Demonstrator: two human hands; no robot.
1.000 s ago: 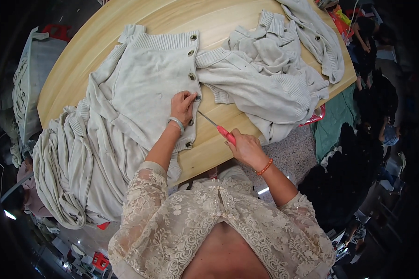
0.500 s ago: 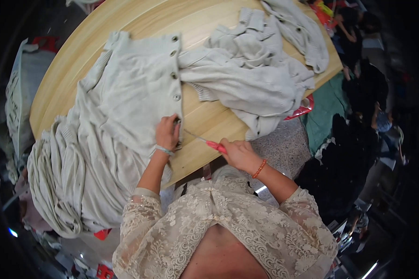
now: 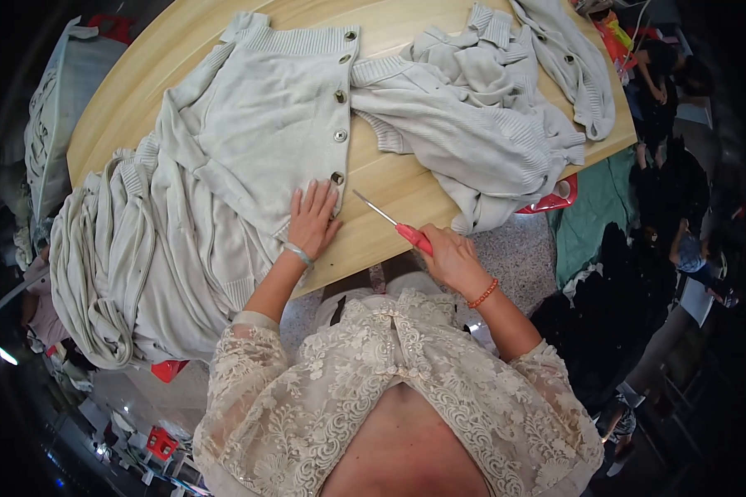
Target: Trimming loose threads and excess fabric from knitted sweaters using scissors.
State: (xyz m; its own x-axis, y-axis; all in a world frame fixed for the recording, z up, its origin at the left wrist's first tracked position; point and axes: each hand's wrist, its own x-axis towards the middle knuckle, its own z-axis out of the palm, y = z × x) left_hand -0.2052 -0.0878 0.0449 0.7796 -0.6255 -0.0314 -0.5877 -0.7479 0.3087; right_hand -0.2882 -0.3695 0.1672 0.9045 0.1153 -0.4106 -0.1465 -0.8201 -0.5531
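A pale grey knitted cardigan (image 3: 265,116) with a row of round buttons lies flat on the light wooden table (image 3: 389,178). My left hand (image 3: 311,219) rests flat on its lower button edge, fingers spread, a bracelet at the wrist. My right hand (image 3: 452,258) grips the red handle of a thin metal-tipped tool (image 3: 389,222), whose point aims up-left toward the lowest button (image 3: 336,177). The tip is a short way from the fabric.
A heap of the same grey knitwear (image 3: 108,257) hangs over the table's left edge. More crumpled cardigans (image 3: 481,124) lie at the right. A red bag (image 3: 547,199) and green cloth (image 3: 597,207) sit below the right edge. Other people stand at the far right.
My left hand has shifted along the cardigan's button edge and now lies flat by the lowest button. The right hand still holds the red-handled tool, its tip closer to the cardigan.
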